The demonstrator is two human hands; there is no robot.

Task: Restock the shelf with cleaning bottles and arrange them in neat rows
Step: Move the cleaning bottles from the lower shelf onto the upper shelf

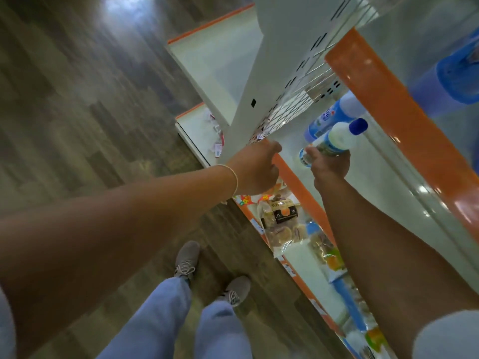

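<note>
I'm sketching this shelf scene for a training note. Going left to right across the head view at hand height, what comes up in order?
left hand on the shelf edge → right hand gripping a white bottle with a blue cap → orange shelf strip

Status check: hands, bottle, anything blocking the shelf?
Right hand gripping white bottle with blue cap, at the shelf. Left hand closed at orange shelf edge. Another blue-labelled bottle directly behind. No obstruction visible.
</note>
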